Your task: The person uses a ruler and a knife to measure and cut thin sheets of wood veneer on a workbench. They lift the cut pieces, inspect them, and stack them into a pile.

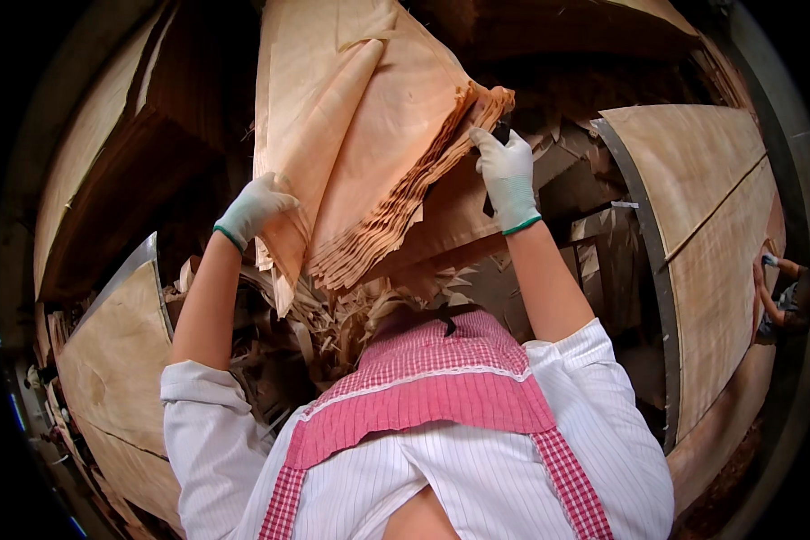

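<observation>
In front of me lies a stack of thin, pale orange wood veneer sheets [396, 153], its near right edge ragged and wavy. My left hand [256, 209], in a white glove with a green cuff, is closed on the near left edge of a folded-over veneer sheet [328, 144]. My right hand [508, 175], gloved the same way, is closed around a slim black tool [502, 133]. That tool shows above the fingers and below the palm; its kind is mostly hidden. The right fingertips are at the stack's right corner.
Veneer scraps [333, 328] are heaped between the stack and my apron [432, 360]. A large veneer-covered board [711, 261] with a dark edge stands at right, another board [117, 360] at left. A tall veneer pile [144, 153] rises far left. Another person's arm [783, 310] shows far right.
</observation>
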`<action>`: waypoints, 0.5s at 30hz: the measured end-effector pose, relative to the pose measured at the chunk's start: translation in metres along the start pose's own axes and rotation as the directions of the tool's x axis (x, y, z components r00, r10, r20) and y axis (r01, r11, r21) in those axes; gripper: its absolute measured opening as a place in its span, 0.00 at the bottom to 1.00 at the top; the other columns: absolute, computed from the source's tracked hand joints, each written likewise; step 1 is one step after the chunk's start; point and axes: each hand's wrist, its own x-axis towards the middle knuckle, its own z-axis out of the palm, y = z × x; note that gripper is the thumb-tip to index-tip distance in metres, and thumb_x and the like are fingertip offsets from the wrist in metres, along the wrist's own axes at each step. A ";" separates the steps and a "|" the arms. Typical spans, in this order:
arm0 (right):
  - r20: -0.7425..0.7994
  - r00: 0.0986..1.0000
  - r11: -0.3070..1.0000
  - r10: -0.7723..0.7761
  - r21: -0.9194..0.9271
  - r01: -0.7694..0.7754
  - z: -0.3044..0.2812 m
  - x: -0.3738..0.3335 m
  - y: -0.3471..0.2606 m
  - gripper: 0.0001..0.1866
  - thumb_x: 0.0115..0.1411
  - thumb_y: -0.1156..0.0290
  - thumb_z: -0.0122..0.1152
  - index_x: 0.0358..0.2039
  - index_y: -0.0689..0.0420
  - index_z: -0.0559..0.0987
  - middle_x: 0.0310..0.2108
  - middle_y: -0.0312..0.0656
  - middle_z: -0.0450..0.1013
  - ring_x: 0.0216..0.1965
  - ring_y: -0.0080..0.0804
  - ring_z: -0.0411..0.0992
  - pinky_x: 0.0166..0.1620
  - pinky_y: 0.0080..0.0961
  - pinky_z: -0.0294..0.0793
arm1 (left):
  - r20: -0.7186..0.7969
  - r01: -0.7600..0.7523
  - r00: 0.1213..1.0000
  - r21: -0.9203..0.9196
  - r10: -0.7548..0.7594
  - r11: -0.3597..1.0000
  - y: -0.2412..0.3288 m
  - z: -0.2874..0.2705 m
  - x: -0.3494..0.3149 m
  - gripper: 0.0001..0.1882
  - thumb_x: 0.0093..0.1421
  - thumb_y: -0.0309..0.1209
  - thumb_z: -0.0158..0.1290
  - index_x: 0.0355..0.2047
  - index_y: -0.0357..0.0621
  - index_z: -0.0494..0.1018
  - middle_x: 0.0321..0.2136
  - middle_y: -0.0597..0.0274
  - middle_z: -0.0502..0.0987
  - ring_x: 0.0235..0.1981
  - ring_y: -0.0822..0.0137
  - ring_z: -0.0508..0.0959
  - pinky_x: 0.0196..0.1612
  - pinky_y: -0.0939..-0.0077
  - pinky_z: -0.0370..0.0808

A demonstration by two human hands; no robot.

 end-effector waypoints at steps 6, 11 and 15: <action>0.000 1.000 0.992 -0.018 -0.124 0.018 -0.021 0.006 0.019 0.07 0.58 0.69 0.62 0.32 0.58 0.75 0.17 0.26 0.65 0.14 0.13 0.58 0.18 0.16 0.57 | 0.005 0.006 1.000 0.098 -0.007 0.995 0.006 0.003 0.001 0.23 0.47 0.33 0.60 0.40 0.29 0.71 0.33 0.50 0.77 0.35 0.64 0.75 0.41 0.72 0.73; -0.086 0.983 0.920 -0.161 -0.373 0.118 -0.072 -0.028 0.079 0.10 0.59 0.64 0.62 0.28 0.58 0.75 0.19 0.30 0.69 0.15 0.15 0.60 0.19 0.17 0.60 | -0.003 0.043 0.999 0.059 -0.043 0.997 0.001 0.006 0.003 0.24 0.47 0.33 0.60 0.42 0.30 0.71 0.34 0.49 0.77 0.36 0.64 0.75 0.41 0.73 0.73; -0.123 0.959 0.927 0.256 -0.249 -0.279 -0.112 -0.070 0.111 0.11 0.60 0.63 0.59 0.26 0.56 0.75 0.19 0.32 0.71 0.13 0.17 0.61 0.17 0.17 0.58 | -0.017 0.013 1.000 0.068 -0.012 0.998 0.006 0.007 -0.006 0.23 0.46 0.32 0.60 0.42 0.31 0.71 0.34 0.51 0.77 0.35 0.64 0.75 0.41 0.73 0.73</action>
